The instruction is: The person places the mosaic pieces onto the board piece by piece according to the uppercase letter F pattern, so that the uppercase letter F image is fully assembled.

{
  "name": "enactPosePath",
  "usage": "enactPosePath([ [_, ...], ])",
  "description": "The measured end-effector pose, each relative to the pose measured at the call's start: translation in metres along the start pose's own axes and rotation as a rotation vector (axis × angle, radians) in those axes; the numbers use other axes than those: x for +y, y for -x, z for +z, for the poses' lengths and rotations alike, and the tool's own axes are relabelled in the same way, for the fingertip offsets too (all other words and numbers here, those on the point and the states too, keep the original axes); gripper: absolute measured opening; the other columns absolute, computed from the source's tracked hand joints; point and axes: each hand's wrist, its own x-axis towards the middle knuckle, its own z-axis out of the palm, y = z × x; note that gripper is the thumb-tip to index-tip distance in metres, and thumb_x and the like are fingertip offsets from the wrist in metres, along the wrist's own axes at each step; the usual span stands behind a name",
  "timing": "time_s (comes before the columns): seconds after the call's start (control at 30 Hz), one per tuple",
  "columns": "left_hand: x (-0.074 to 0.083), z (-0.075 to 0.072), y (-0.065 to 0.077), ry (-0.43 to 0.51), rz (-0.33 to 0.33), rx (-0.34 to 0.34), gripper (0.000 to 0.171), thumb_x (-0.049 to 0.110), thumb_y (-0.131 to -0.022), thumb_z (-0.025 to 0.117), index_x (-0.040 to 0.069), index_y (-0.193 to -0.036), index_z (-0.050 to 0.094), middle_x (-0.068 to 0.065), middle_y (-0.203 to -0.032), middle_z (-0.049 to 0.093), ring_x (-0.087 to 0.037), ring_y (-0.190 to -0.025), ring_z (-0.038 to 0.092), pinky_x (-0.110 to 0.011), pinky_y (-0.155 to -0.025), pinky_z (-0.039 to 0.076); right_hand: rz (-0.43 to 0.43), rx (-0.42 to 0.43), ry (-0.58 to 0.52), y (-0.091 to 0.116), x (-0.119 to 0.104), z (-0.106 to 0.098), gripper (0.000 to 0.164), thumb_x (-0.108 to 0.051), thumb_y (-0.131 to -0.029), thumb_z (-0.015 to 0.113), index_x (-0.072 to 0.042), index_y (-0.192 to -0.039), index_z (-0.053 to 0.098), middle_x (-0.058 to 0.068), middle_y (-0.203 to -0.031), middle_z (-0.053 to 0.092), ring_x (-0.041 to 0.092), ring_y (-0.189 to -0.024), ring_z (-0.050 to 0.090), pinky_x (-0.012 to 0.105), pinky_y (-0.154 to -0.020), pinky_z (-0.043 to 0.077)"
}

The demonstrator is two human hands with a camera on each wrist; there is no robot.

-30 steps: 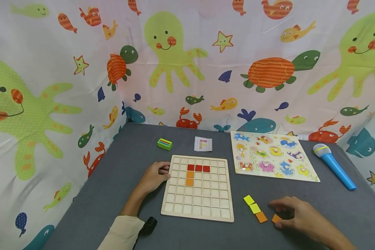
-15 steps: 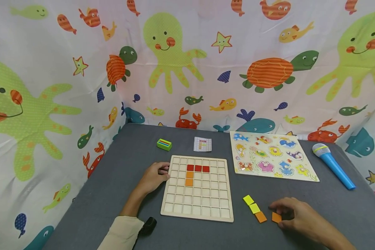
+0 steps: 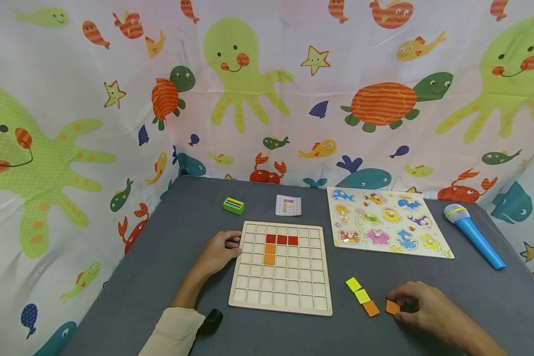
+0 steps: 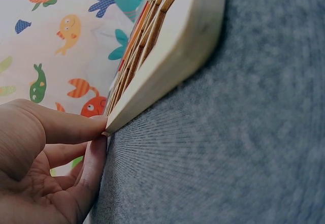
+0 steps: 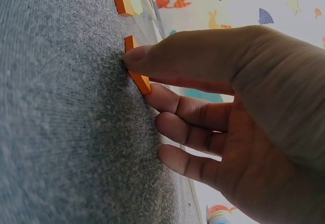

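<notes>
A wooden grid board (image 3: 281,287) lies on the grey table, with three red tiles (image 3: 282,240) in a row and two orange tiles (image 3: 270,259) below the leftmost red one. At its left edge, my left hand (image 3: 219,252) holds the rim between thumb and fingers; the left wrist view shows the thumb tip on the board's edge (image 4: 167,61). My right hand (image 3: 422,304) pinches a loose orange tile (image 3: 392,307) at the tabletop, thumb and a finger on its sides (image 5: 144,83). Just left of it lie another orange tile (image 3: 371,309) and two yellow tiles (image 3: 362,296).
Behind the board are a small printed pattern card (image 3: 288,205) and a green block with coloured stripes (image 3: 234,206). A sea-animal peg puzzle (image 3: 360,222) lies at the back right, beside a blue toy microphone (image 3: 476,240). A patterned curtain (image 3: 311,148) surrounds the table.
My right thumb and finger have closed in on the loose orange tile, which has shifted slightly. My left hand stays at the board's edge.
</notes>
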Motion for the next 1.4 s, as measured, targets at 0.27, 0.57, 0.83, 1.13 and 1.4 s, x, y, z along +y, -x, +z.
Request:
enactPosePath([
  [0.27,0.001,0.0,0.001,0.006,-0.004,-0.006,0.048,0.004,-0.097,0.074,0.004,-0.143,0.065,-0.011,-0.126,0.064,-0.025,-0.114,0.067,-0.046,-0.099,0.056,-0.034,0.04,0.031,0.001,-0.002,0.001,0.03,-0.028,-0.091,0.083,-0.015,-0.117,0.076,-0.002,-0.104,0.065,0.003,-0.086,0.052,0.022,-0.07,0.049],
  [0.57,0.002,0.001,0.001,0.005,0.008,-0.005,0.048,0.004,-0.096,0.074,0.003,-0.144,0.065,-0.012,-0.125,0.064,-0.025,-0.113,0.067,-0.047,-0.099,0.056,-0.052,0.134,0.074,-0.001,-0.016,0.006,0.03,-0.032,-0.091,0.084,-0.021,-0.118,0.076,-0.008,-0.108,0.067,0.003,-0.091,0.055,0.021,-0.074,0.053],
  [0.83,0.0,0.0,0.001,0.03,0.006,-0.01,0.048,0.005,-0.097,0.073,0.003,-0.145,0.063,-0.011,-0.126,0.064,-0.025,-0.114,0.067,-0.046,-0.099,0.056,-0.198,0.223,0.131,-0.01,-0.036,0.018,0.026,-0.037,-0.088,0.087,-0.028,-0.111,0.078,-0.018,-0.103,0.063,0.0,-0.092,0.052,0.025,-0.076,0.051],
  [1.13,0.001,-0.001,0.001,0.041,0.002,-0.012,0.048,0.004,-0.098,0.073,0.003,-0.145,0.063,-0.011,-0.126,0.064,-0.026,-0.115,0.067,-0.046,-0.098,0.056,-0.32,0.269,0.143,-0.032,-0.062,0.026,0.023,-0.032,-0.09,0.086,-0.028,-0.111,0.079,-0.02,-0.104,0.062,0.001,-0.096,0.051,0.029,-0.079,0.052],
  [1.4,0.003,-0.002,0.002,0.035,-0.001,-0.016,0.048,0.005,-0.098,0.073,0.003,-0.145,0.063,-0.011,-0.126,0.063,-0.026,-0.115,0.067,-0.045,-0.098,0.057,-0.353,0.18,0.134,-0.055,-0.084,0.033,0.025,-0.034,-0.095,0.08,-0.025,-0.118,0.079,-0.018,-0.107,0.062,0.007,-0.099,0.052,0.03,-0.082,0.051],
])
